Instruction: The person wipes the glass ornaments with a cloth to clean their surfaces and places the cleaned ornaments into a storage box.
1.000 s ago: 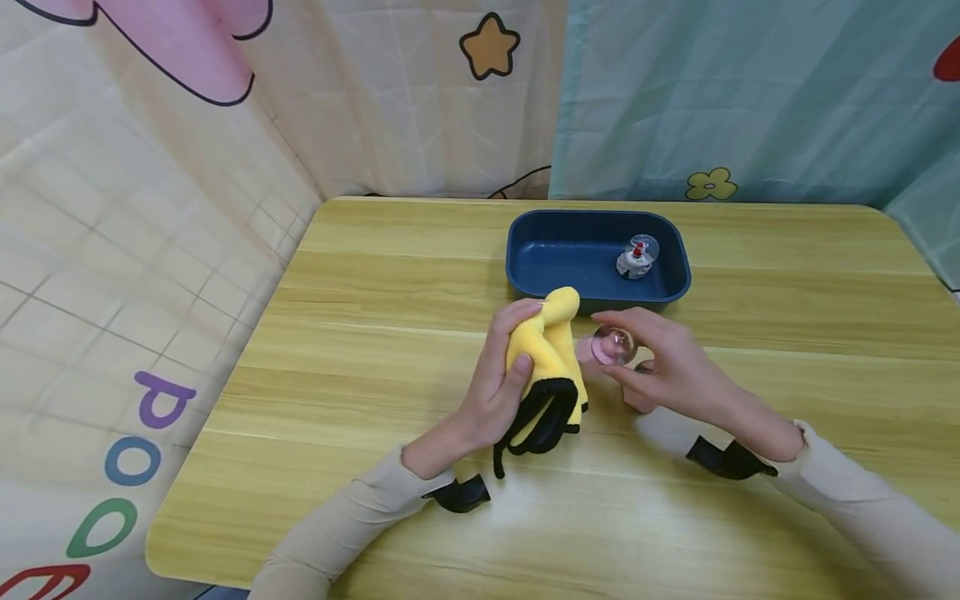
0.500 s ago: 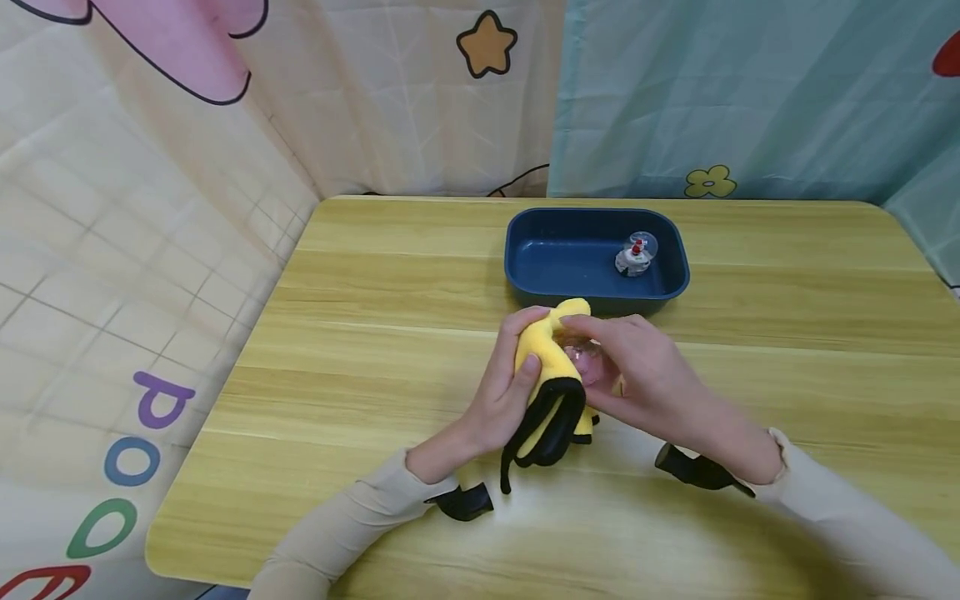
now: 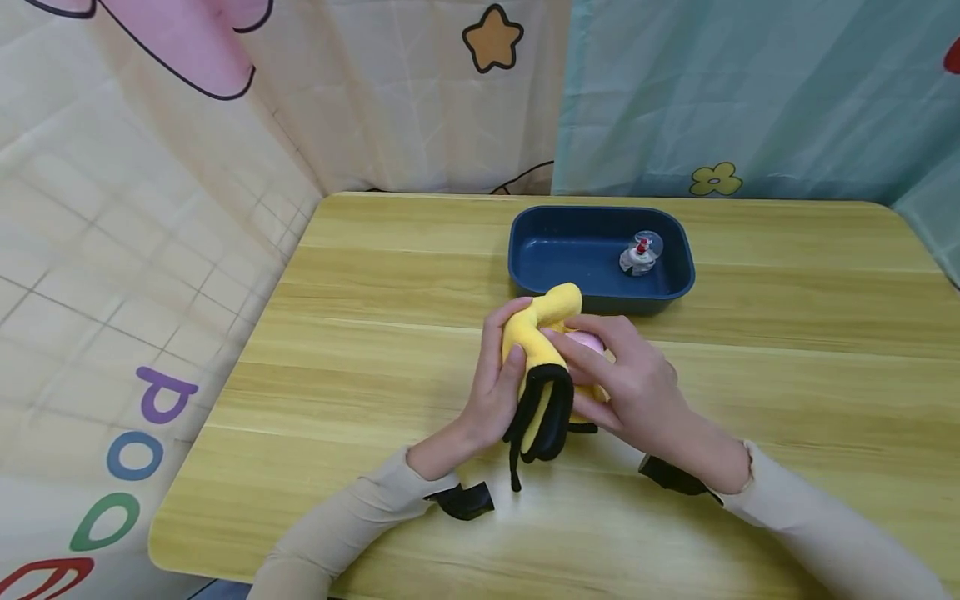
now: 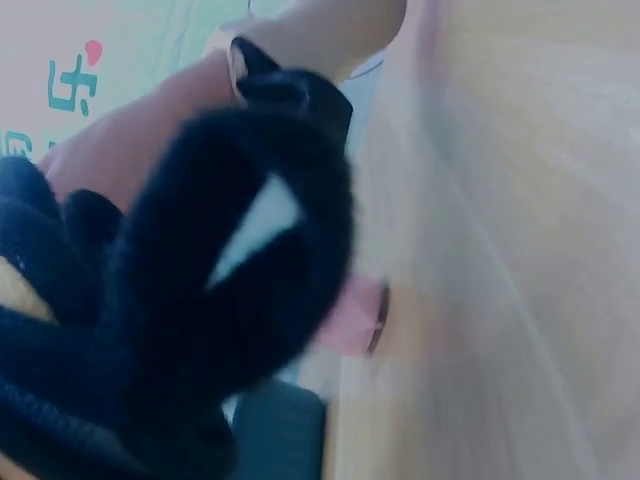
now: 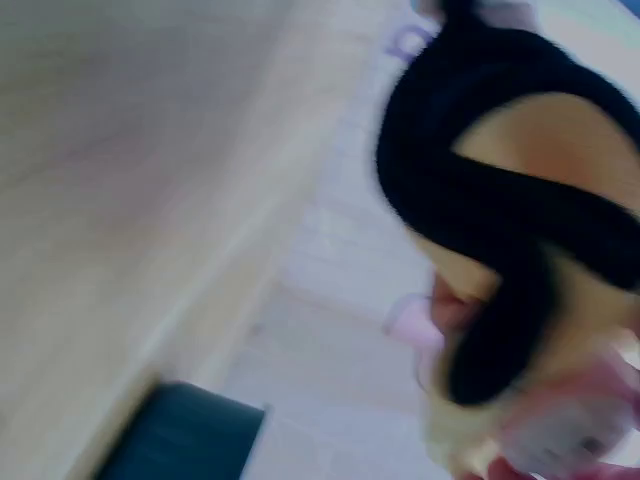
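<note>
- The left hand (image 3: 491, 396) grips the yellow cloth (image 3: 534, 337) (black-trimmed, folded), its fingers curled round it.
- The right hand (image 3: 637, 387) holds the pink ornament (image 3: 587, 340) against the cloth, fingers bent close together.
- Both things are above the table (image 3: 360, 358), nearer its near edge than the blue basin (image 3: 562, 258), which stands by the far edge.
- A second ago the ornament was apart from the cloth; now they touch.

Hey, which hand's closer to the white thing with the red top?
Right. The right hand is on the near side of the blue tub, almost straight in front of the white thing; the left hand is farther left, gripping the yellow cloth.
</note>
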The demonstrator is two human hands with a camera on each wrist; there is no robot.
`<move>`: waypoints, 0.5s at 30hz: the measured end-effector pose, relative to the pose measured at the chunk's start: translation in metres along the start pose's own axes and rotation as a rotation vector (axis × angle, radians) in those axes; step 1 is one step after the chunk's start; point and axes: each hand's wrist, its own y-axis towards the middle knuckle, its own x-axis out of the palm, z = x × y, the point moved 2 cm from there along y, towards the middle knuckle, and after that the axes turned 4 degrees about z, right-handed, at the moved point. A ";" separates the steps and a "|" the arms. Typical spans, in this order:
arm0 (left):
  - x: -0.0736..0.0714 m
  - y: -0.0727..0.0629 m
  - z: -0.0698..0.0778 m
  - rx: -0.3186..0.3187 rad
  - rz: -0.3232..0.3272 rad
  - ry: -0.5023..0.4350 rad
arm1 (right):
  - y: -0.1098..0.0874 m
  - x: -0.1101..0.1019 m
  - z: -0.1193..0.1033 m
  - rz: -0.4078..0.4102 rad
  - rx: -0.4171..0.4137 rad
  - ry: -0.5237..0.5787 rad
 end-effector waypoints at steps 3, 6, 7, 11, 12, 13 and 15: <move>-0.002 0.002 0.001 0.046 0.011 0.021 | 0.000 -0.009 0.001 -0.080 0.032 0.084; -0.002 0.003 0.004 0.124 0.000 0.071 | 0.002 -0.016 0.004 -0.074 0.096 0.240; -0.002 0.004 0.005 0.159 -0.004 0.090 | 0.002 -0.018 0.005 -0.061 0.130 0.283; -0.001 0.005 0.008 0.283 -0.022 0.144 | 0.002 -0.019 0.005 0.028 0.231 0.397; -0.001 0.005 0.009 0.317 -0.031 0.161 | 0.001 -0.019 0.005 0.044 0.244 0.410; -0.001 0.005 0.009 0.354 -0.041 0.181 | 0.001 -0.019 0.005 0.062 0.250 0.431; -0.002 0.005 0.010 0.432 -0.062 0.229 | 0.000 -0.019 0.004 0.099 0.254 0.486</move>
